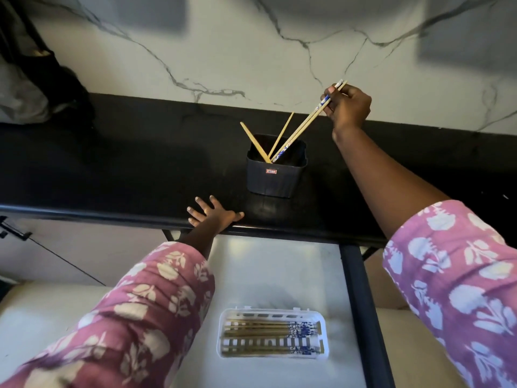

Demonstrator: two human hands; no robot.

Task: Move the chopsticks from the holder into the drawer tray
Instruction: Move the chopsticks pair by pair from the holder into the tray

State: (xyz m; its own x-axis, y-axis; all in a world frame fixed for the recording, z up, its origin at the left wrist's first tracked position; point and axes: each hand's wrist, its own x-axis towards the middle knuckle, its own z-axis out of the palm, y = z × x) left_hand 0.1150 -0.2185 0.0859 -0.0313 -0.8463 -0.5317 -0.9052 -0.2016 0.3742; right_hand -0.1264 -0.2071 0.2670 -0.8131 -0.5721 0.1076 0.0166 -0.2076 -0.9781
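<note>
A dark square holder (pixel 275 175) stands on the black counter (pixel 112 169). My right hand (pixel 348 107) pinches the upper ends of a pair of blue-patterned chopsticks (pixel 302 128) whose tips still sit inside the holder. Two plain wooden chopsticks (pixel 281 137) lean in the holder beside them. My left hand (pixel 214 212) rests flat with spread fingers on the counter's front edge, left of the holder. Below, in the open drawer (pixel 274 264), a white slotted tray (pixel 272 333) holds several chopsticks lying side by side.
A marble wall (pixel 251 46) rises behind the counter. A dark bag or cloth (pixel 42 79) sits at the far left of the counter. The drawer's black frame (pixel 361 303) runs along its right side. A cabinet handle (pixel 11 228) shows at left.
</note>
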